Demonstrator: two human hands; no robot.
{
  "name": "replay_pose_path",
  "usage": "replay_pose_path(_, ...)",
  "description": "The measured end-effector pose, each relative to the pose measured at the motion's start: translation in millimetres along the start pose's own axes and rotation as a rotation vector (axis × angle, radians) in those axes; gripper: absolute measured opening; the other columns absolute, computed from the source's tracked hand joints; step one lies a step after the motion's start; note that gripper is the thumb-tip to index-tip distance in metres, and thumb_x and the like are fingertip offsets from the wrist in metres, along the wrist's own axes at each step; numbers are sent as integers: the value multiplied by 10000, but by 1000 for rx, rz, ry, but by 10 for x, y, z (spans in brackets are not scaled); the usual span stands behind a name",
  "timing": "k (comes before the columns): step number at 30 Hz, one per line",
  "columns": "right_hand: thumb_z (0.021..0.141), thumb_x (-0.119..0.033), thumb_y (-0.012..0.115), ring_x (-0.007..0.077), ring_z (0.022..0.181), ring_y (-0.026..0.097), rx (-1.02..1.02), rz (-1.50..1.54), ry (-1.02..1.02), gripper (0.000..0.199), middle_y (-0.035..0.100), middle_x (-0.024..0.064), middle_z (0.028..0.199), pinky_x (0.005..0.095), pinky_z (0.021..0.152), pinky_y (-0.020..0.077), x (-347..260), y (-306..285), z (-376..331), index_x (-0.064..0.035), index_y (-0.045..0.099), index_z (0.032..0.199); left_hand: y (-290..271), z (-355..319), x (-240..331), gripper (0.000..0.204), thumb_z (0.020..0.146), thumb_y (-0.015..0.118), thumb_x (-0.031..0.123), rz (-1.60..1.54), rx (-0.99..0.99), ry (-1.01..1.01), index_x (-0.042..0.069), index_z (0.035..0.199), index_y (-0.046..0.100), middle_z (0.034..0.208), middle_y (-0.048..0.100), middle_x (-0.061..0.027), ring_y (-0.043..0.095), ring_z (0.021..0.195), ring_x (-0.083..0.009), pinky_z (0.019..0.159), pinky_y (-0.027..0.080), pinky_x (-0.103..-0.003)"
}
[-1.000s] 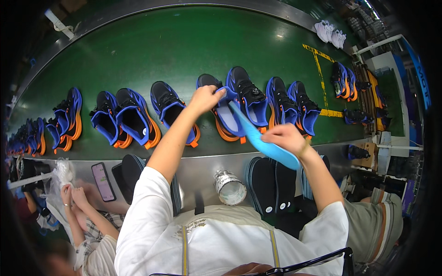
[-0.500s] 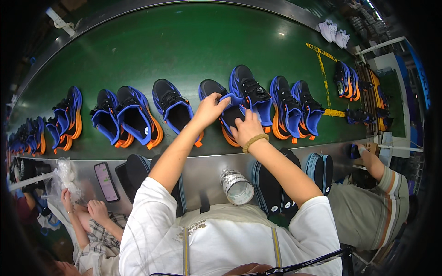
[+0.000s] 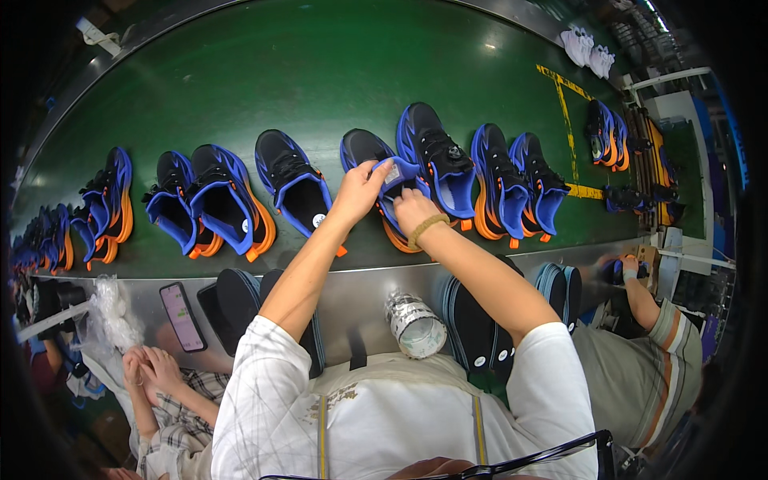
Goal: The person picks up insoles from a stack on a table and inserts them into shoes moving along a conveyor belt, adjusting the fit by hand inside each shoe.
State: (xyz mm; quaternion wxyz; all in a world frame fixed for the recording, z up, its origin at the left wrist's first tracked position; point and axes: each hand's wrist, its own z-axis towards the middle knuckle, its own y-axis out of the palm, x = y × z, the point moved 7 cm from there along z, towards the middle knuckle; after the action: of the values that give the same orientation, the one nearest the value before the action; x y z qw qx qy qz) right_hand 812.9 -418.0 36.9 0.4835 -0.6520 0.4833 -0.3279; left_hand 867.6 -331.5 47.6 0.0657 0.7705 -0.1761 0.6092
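Note:
Between my two hands sits a black and blue sneaker (image 3: 365, 147) with an orange sole, its toe pointing away from me. My left hand (image 3: 362, 192) pinches its blue collar and tongue, pulling the opening wide; a pale label shows inside. My right hand (image 3: 419, 214), with a braided band at the wrist, reaches into the shoe's opening. Its fingertips are hidden inside, so their grip cannot be made out. A matching sneaker (image 3: 432, 148) stands close by on the right, touching or nearly touching. Left of my left hand is another sneaker (image 3: 290, 172) with a round white sticker inside.
More sneakers (image 3: 228, 192) line the green belt (image 3: 320, 72) on both sides. On the metal ledge (image 3: 372, 296) lie a phone (image 3: 182, 316), stacked black and blue insoles (image 3: 468, 320) and a clear jar wrapped in silvery tape (image 3: 414, 324). Co-workers sit left and right.
My right hand has gone deeper into the sneaker, its fingers now out of sight. My left hand keeps its hold on the collar. The left co-worker's hands have come together.

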Motion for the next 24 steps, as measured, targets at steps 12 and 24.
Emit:
replay_pose_path(12, 803, -326, 429, 259, 1017, 428, -587, -275, -77, 368, 466, 132, 1102, 316, 857, 347, -1, 393, 128, -81, 551, 1049, -14, -12, -112, 369, 856, 438, 319, 35, 21, 19, -42, 874, 513, 703, 552, -145, 513, 665, -172, 624, 406, -283)
replay_pose_path(24, 794, -256, 440, 260, 1117, 384, -769, -299, -179, 386, 392, 146, 1218, 331, 922, 303, -39, 276, 179, -82, 483, 1136, 96, -25, -202, 373, 847, 471, 328, -285, 56, -161, -29, 932, 543, 790, 560, -38, 470, 745, -91, 693, 383, -226)
